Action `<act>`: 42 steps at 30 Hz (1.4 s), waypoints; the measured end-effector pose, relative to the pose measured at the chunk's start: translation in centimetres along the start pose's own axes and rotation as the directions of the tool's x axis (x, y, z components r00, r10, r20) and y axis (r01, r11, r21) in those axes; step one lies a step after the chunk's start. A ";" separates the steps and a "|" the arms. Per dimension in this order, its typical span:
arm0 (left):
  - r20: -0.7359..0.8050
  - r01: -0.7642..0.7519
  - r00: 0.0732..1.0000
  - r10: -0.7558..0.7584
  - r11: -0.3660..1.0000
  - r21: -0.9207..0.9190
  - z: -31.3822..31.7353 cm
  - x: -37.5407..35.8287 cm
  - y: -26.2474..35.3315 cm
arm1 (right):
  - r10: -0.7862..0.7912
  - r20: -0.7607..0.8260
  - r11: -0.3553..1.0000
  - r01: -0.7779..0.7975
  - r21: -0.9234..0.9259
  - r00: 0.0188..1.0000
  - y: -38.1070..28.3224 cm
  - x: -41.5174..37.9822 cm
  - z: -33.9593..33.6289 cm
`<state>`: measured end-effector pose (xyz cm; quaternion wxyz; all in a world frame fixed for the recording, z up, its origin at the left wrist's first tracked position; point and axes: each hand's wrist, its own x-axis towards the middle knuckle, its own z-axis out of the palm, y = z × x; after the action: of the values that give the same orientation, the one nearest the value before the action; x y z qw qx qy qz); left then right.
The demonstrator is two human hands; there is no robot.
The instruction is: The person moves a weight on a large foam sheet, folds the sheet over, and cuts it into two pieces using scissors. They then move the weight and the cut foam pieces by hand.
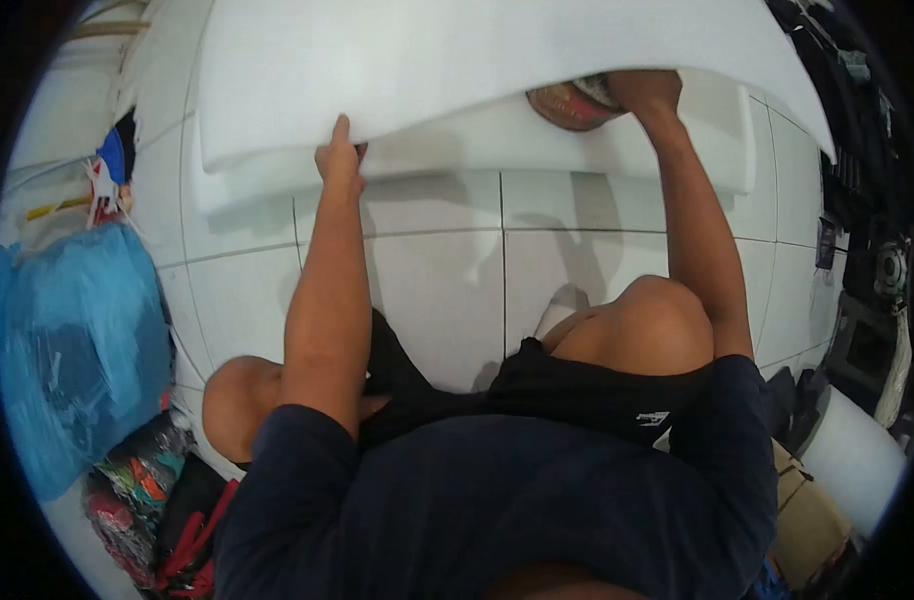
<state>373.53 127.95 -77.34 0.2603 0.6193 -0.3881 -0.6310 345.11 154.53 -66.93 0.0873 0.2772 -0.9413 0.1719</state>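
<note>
A large white foam-like sheet (397, 60) spans the top of the view, its near edge raised above a second white sheet (457, 140) lying on the tiles. My left hand (341, 158) grips the near edge of the upper sheet, index finger stretched over its top and the other fingers hidden beneath. Under the raised edge on the right, my right hand (645, 92) is closed around a round reddish-brown object (577, 103) with a pale upper part, which the upper sheet partly covers.
White floor tiles (427, 270) lie between my knees and the sheets. On the left are a blue plastic bag (82, 340) and wrapped bundles (142, 490). Dark items and a fan-like part (889, 268) line the right side, with a cardboard box (809, 515) at lower right.
</note>
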 end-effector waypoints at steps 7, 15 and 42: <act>0.002 -0.044 0.999 0.044 0.999 0.009 0.5 0.5 0.0 | -0.151 -0.226 0.890 0.232 0.394 0.962 0.1 -7.2 -5.6; 0.016 -0.290 0.957 0.290 0.957 -0.019 0.5 -0.7 -2.1 | 0.000 0.108 0.920 -0.042 0.390 0.994 0.0 -16.4 -8.6; 0.161 -0.140 0.968 0.193 0.946 -0.292 -3.2 1.3 -3.9 | 0.611 -0.224 0.778 -0.628 -0.006 0.759 31.9 -9.7 -3.0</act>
<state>377.19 128.55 -81.06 0.3598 0.4793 -0.3693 -0.7102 335.74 185.53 -75.43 0.1353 -0.0730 -0.9713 0.1813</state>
